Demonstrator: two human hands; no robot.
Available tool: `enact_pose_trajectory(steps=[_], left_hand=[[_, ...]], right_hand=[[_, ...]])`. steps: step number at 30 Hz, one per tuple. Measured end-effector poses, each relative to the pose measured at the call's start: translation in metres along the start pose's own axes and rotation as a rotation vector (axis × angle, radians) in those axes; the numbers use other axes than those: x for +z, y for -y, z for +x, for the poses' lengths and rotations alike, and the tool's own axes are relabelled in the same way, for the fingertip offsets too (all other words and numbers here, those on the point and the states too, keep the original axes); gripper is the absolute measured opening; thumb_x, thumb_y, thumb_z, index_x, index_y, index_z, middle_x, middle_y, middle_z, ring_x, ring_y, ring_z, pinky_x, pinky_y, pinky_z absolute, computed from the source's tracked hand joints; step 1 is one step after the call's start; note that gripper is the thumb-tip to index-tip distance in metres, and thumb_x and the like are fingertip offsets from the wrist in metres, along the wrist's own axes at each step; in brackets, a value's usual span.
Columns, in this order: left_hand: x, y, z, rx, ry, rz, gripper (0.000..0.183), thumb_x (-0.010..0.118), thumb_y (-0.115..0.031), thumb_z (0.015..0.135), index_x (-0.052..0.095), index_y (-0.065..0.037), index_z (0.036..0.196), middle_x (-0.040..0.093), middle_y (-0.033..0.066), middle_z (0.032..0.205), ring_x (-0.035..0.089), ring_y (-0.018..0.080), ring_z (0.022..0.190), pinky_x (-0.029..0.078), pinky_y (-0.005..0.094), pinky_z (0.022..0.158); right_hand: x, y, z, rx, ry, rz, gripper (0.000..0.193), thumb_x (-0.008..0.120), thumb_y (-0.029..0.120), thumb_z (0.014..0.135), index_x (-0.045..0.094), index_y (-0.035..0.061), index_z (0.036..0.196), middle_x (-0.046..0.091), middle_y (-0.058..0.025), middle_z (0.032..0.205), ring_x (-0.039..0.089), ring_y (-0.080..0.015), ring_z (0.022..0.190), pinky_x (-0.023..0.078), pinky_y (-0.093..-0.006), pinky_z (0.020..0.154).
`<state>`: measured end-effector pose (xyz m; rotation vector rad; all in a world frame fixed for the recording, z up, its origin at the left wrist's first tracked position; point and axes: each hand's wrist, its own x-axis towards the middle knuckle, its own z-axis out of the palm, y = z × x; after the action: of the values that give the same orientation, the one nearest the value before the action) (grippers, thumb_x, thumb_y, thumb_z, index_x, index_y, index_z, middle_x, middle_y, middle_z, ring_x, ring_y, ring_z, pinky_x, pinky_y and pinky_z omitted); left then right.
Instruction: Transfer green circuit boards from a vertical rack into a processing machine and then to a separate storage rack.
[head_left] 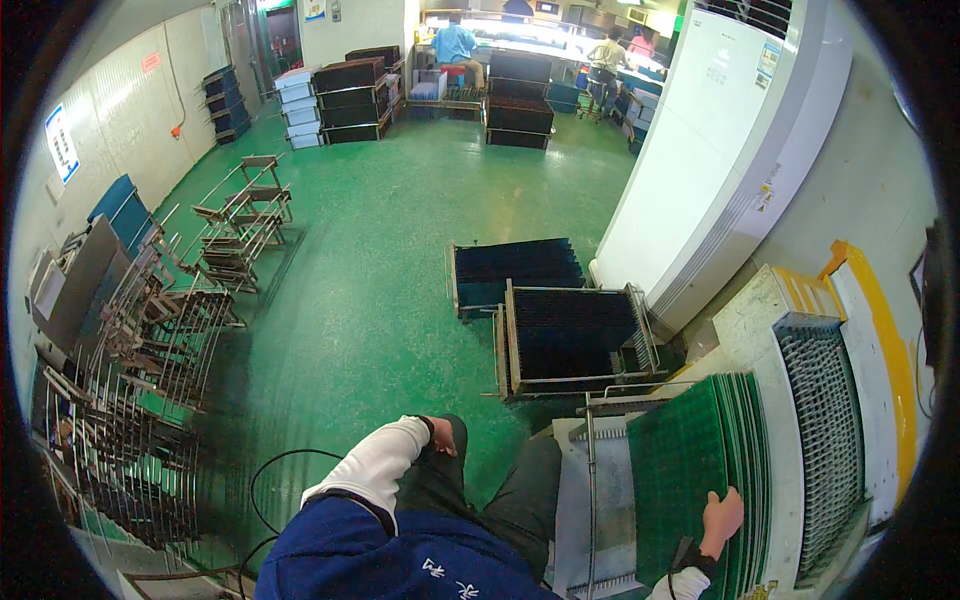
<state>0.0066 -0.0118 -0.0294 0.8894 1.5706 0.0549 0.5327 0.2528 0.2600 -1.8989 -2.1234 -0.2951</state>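
My right hand [721,522] is at the upper edge of a row of thin green circuit boards [680,480], its fingers curled closed on the edge of a board. The boards stand close together, leaning, in a metal rack with a rod [591,480] along its left side. My left hand [443,437] rests by my knee, away from the boards. Its fingers are mostly hidden, and I see nothing held in it.
Right of the boards stands a machine with a row of rollers [820,440]. Ahead are racks of dark boards [575,335] beside a tall white cabinet [700,140]. Bare metal racks [150,440] line the left. People [455,45] sit at a lit bench far off.
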Motion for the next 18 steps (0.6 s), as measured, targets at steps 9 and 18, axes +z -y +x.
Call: enact_pose_trajectory(steps=[9, 18], left_hand=[[0.003, 0.009, 0.011, -0.023, -0.028, -0.055, 0.025, 0.077, -0.029, 0.074, 0.072, -0.006, 0.081, 0.066, 0.0062, 0.073, 0.062, 0.0177, 0.064, 0.052, 0.0331, 0.056], [0.003, 0.022, 0.023, 0.005, 0.011, -0.094, 0.025, 0.076, -0.028, 0.076, 0.072, -0.004, 0.083, 0.067, 0.0068, 0.075, 0.062, 0.0185, 0.065, 0.053, 0.0342, 0.057]], right_hand=[[0.000, 0.001, -0.001, -0.015, -0.006, 0.025, 0.030, 0.074, 0.018, 0.070, 0.062, 0.0006, 0.092, 0.064, -0.0210, 0.086, 0.061, -0.0394, 0.083, 0.047, -0.0471, 0.072], [0.001, 0.002, -0.001, -0.004, 0.003, 0.042, 0.030, 0.074, 0.018, 0.071, 0.062, 0.0009, 0.092, 0.064, -0.0200, 0.087, 0.060, -0.0386, 0.084, 0.047, -0.0468, 0.073]])
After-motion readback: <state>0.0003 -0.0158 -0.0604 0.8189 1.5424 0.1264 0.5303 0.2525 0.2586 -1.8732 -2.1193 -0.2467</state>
